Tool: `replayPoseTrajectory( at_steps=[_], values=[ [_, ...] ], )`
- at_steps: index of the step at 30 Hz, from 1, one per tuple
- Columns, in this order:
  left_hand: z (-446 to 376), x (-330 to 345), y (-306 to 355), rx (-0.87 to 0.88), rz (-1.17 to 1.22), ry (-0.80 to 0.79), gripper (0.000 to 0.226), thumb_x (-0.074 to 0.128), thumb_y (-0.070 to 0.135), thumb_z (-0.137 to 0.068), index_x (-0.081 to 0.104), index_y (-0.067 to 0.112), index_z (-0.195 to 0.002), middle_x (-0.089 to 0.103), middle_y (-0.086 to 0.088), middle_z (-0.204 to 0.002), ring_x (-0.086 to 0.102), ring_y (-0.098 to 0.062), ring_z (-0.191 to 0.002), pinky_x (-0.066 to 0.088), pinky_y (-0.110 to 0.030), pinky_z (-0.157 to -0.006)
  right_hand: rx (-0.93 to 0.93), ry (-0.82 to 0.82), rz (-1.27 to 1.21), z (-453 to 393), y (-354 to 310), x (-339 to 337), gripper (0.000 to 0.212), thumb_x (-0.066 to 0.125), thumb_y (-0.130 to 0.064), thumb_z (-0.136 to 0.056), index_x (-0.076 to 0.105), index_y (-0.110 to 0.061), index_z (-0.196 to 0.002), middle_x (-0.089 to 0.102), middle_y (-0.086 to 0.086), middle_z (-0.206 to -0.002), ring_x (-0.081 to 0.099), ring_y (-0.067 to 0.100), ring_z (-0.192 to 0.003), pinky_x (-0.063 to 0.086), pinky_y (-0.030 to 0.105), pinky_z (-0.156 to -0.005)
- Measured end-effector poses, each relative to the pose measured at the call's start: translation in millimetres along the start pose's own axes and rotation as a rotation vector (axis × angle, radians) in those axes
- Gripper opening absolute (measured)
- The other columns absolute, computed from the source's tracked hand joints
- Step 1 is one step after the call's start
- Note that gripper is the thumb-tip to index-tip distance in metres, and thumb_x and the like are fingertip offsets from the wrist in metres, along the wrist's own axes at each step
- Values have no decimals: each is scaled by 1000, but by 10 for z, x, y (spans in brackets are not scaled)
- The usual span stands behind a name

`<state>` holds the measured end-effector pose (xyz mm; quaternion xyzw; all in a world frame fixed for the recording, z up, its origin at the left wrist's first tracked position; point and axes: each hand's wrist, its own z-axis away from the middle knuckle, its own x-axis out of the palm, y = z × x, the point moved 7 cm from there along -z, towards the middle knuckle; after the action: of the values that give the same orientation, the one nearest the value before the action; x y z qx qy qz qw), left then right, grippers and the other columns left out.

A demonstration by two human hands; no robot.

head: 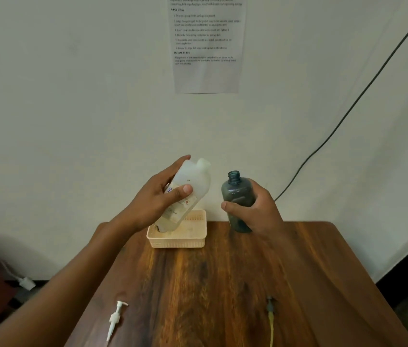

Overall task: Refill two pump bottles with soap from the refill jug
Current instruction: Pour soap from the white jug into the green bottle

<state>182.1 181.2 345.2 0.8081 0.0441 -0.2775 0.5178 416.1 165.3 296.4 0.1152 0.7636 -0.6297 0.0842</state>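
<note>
Left hand: clamped round the white refill jug, tilted, open spout up and to the right, above the cream basket.
Right hand: wrapped round the grey-blue pump bottle, upright, mouth open, just right of the jug.
Counter: white pump head near left, yellow-tubed pump near right.

At frame centre, the translucent white plastic refill jug bore a pale label with purple lettering. Right of it, the smoky blue-grey plastic bottle looked tinted. The cream slotted plastic basket sat on the streaky brown wood-grain counter.
</note>
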Motion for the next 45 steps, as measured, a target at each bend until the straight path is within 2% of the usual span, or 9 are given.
replayPoseTrajectory(
  at_steps=[6, 9, 12, 17, 23, 28, 32, 36, 45],
  values=[
    [-111, -112, 283, 57, -105, -86, 78, 56, 71, -85, 30, 51, -156, 57, 37, -134, 64, 4, -112, 56, -15, -78, -41, -29, 53, 8, -206, -2, 68, 86, -44, -69, 56, -34, -129, 67, -10, -117, 64, 11, -105, 54, 25, -81],
    [-135, -132, 353, 72, -138, -122, 82, 56, 72, -83, 29, 50, -157, 53, 42, -135, 60, 10, -114, 54, -10, -80, -56, -21, 73, 18, -247, -15, 63, 88, -38, -73, 56, -36, -128, 67, -12, -116, 64, 10, -105, 51, 19, -76],
    [-154, -135, 390, 73, -174, -150, 85, 55, 72, -82, 27, 48, -158, 53, 30, -141, 59, 10, -115, 53, -8, -80, -65, -4, 88, 34, -285, -16, 63, 87, -38, -74, 55, -37, -128, 65, -14, -116, 63, 8, -103, 50, 14, -72],
    [-204, -107, 424, 82, -221, -183, 82, 61, 60, -87, 27, 41, -160, 53, 15, -145, 60, 3, -115, 52, -8, -80, -78, 3, 88, 42, -311, -11, 64, 87, -38, -75, 54, -37, -129, 64, -13, -119, 62, 10, -105, 53, 19, -77],
    [-235, -93, 467, 100, -263, -206, 90, 56, 69, -81, 26, 40, -161, 53, 10, -146, 59, -8, -118, 53, -10, -83, -77, 13, 81, 72, -320, -37, 65, 87, -36, -76, 54, -34, -132, 64, -11, -120, 62, 10, -106, 52, 16, -76],
    [-283, -95, 508, 107, -325, -219, 84, 60, 56, -88, 26, 36, -161, 54, 4, -145, 60, -16, -118, 54, -11, -84, -78, 28, 85, 100, -329, -50, 64, 87, -37, -76, 53, -36, -130, 64, -13, -119, 62, 6, -103, 50, 13, -74],
    [-333, -110, 593, 119, -371, -271, 89, 58, 64, -84, 26, 35, -161, 54, 7, -143, 60, -17, -116, 55, -13, -81, -79, 39, 67, 119, -327, -49, 65, 88, -37, -75, 55, -33, -130, 65, -12, -118, 63, 8, -104, 50, 14, -73],
    [-407, -158, 676, 140, -439, -320, 83, 61, 55, -88, 26, 38, -161, 55, 12, -135, 60, -13, -111, 54, -15, -81, -68, 43, 54, 129, -331, -50, 66, 88, -38, -74, 55, -33, -132, 65, -11, -119, 63, 9, -105, 50, 16, -74],
    [-549, -233, 850, 151, -564, -409, 82, 64, 57, -87, 29, 40, -160, 54, 13, -127, 56, -10, -111, 46, -19, -85, -57, 43, 33, 169, -362, -58, 63, 87, -40, -74, 53, -40, -127, 63, -19, -116, 62, 5, -103, 48, 7, -65]
  ],
)
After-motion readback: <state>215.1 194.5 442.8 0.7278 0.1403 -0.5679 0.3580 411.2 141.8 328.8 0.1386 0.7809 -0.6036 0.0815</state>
